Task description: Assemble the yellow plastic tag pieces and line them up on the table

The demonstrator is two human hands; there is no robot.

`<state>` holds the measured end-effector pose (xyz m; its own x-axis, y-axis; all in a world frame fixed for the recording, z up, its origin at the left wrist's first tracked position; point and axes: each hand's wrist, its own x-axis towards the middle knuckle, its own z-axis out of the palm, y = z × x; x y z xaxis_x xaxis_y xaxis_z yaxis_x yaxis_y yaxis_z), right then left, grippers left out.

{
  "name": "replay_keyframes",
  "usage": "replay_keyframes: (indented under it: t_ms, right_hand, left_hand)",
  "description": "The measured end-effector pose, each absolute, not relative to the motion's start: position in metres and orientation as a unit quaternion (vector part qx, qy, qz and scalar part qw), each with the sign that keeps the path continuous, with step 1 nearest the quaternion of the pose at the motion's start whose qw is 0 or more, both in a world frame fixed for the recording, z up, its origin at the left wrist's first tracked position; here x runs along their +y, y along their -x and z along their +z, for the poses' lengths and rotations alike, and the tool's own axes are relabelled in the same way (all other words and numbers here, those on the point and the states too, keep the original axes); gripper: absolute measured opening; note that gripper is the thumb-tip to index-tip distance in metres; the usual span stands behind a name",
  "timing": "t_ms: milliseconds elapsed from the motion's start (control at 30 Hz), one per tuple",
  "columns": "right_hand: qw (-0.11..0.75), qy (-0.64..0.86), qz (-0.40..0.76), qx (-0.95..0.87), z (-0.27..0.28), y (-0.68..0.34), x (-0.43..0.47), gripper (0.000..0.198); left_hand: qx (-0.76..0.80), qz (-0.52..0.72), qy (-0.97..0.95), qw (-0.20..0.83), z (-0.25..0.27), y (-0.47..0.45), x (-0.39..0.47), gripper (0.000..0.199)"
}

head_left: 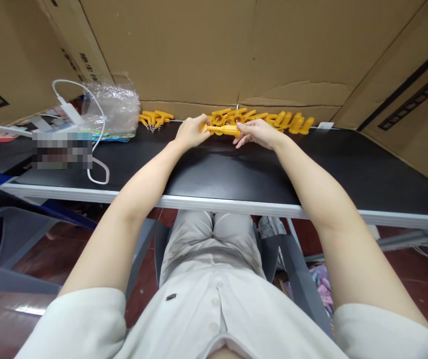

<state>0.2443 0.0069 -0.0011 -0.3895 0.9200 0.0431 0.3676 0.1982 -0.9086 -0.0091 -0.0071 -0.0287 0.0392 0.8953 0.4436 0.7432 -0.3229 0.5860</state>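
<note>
A yellow plastic corkscrew (227, 129) is held level between my two hands above the black table. Closed round its left end are the fingers of my left hand (192, 131). My right hand (256, 133) pinches the wider, ribbed right end between thumb and fingers. Left of my hands lie several yellow T-shaped handles with metal spirals (157, 118). Behind my hands is a heap of yellow corkscrew parts (229, 119), some with round openings facing me; my hands partly hide it. Several yellow sleeves (295, 122) lean in a row to the right.
Cardboard walls (199, 55) enclose the back and sides of the black table (229, 174). At the left lie a clear plastic bag (112, 107), a white cable (104, 124) with a plug, and a pixelated patch. A small white piece (325, 125) sits at the back right.
</note>
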Motion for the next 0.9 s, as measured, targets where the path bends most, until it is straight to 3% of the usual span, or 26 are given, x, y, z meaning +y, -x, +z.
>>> replay_keyframes:
  t_ms: [400, 567, 700, 800, 900]
  right_hand:
    - [0.366, 0.473, 0.438, -0.671, -0.004, -0.234, 0.016, 0.061]
    - [0.336, 0.485, 0.424, -0.687, -0.007, -0.233, 0.019, 0.070]
    - [0.292, 0.504, 0.369, -0.725, -0.009, -0.234, 0.018, 0.076]
    - [0.316, 0.491, 0.306, -0.752, -0.007, -0.236, 0.017, 0.066]
    - [0.346, 0.461, 0.271, -0.771, -0.006, -0.240, 0.020, 0.076]
  left_hand:
    - [0.574, 0.413, -0.703, 0.074, -0.025, 0.002, -0.009, 0.033]
    - [0.576, 0.411, -0.700, 0.097, -0.028, 0.008, -0.002, 0.033]
    - [0.581, 0.373, -0.718, 0.087, -0.030, 0.016, 0.008, 0.029]
    - [0.579, 0.367, -0.722, 0.092, -0.030, 0.020, 0.011, 0.028]
    - [0.582, 0.372, -0.715, 0.107, -0.027, 0.019, 0.009, 0.029]
